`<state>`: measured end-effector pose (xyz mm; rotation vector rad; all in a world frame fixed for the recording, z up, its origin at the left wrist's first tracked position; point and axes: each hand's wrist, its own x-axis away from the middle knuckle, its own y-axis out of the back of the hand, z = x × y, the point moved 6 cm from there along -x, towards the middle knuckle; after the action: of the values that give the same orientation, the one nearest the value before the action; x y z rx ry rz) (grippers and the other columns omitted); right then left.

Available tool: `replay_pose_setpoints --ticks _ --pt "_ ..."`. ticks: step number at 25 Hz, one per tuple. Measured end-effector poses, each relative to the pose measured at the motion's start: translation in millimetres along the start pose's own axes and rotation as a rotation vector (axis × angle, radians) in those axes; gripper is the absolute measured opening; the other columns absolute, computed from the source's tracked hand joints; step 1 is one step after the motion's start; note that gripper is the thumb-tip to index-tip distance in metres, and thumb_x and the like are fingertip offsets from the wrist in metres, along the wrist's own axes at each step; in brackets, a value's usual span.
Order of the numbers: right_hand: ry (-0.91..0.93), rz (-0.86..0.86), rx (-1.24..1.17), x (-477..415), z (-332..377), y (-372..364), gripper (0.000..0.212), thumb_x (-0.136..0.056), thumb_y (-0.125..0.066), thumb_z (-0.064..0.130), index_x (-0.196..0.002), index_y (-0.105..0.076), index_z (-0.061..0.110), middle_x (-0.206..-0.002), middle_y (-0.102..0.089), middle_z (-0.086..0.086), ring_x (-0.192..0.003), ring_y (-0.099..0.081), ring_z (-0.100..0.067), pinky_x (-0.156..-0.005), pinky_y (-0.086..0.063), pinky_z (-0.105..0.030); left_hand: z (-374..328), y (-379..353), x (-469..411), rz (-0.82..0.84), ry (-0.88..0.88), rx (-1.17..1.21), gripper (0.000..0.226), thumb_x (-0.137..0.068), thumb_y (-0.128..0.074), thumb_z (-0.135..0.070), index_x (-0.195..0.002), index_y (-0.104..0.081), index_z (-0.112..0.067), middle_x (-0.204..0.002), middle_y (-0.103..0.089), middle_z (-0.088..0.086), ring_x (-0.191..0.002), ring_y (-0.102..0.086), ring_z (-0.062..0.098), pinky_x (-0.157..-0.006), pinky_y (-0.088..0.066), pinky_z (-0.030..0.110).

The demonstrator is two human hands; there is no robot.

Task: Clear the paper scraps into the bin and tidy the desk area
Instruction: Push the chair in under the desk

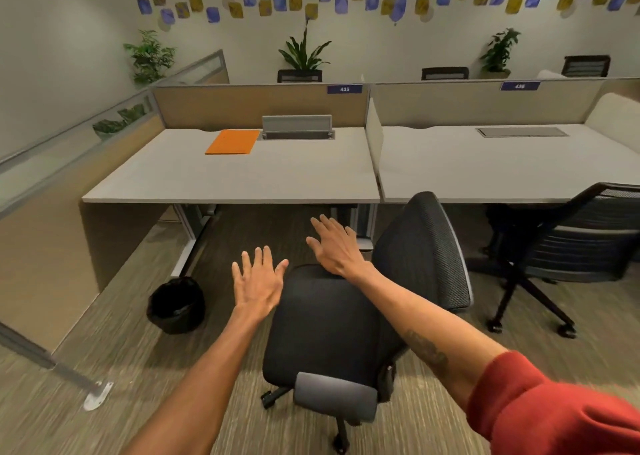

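Note:
A grey desk [194, 180] stands ahead of me with an orange folder [232, 141] lying flat near its back edge. No paper scraps show on it. A black bin [176, 305] lined with a dark bag sits on the carpet under the desk's left front corner. My left hand [258, 281] is stretched forward, fingers spread, holding nothing, just left of a black office chair [325, 330]. My right hand [334, 246] is open too, hovering above the front of the chair's seat.
The chair is turned sideways, its mesh back [426, 246] to the right. A second chair [568, 246] stands at the neighbouring desk [485, 163]. Low partition panels [242, 104] close the desks' back; a glass-topped divider [45, 184] runs along the left.

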<state>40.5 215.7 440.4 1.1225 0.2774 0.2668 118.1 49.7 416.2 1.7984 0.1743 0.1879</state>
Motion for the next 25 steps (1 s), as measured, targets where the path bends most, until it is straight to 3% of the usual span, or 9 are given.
replay_pose_setpoints --ticks 6,15,25 --pt "-0.015 0.007 0.030 10 -101 33 0.059 -0.105 -0.038 0.043 -0.157 -0.025 0.019 -0.165 -0.020 -0.008 -0.152 -0.018 -0.028 -0.120 -0.018 -0.055 -93 -49 7 0.030 -0.038 0.017 0.066 -0.106 -0.017 -0.052 -0.159 -0.015 -0.014 -0.167 -0.017 0.009 -0.154 -0.007 0.034 -0.125 -0.010 0.053" --pt "0.060 0.088 0.133 -32 -282 98 0.061 -0.104 -0.038 0.048 -0.157 -0.025 0.022 -0.165 -0.021 -0.008 -0.151 -0.021 -0.028 -0.121 -0.019 -0.051 -246 -112 -5 0.069 0.043 0.068 0.067 -0.105 -0.017 -0.054 -0.159 -0.014 -0.015 -0.167 -0.015 0.007 -0.155 -0.005 0.030 -0.125 -0.007 0.051" --pt "0.325 0.349 0.200 -66 -365 80 0.067 -0.100 -0.024 0.067 -0.157 -0.025 0.031 -0.165 -0.020 -0.002 -0.154 -0.011 -0.019 -0.126 -0.003 -0.045 -382 -144 -23 0.170 0.220 0.376 0.079 -0.099 -0.021 -0.066 -0.160 -0.013 -0.017 -0.167 -0.016 0.005 -0.154 -0.011 0.029 -0.122 -0.017 0.049"
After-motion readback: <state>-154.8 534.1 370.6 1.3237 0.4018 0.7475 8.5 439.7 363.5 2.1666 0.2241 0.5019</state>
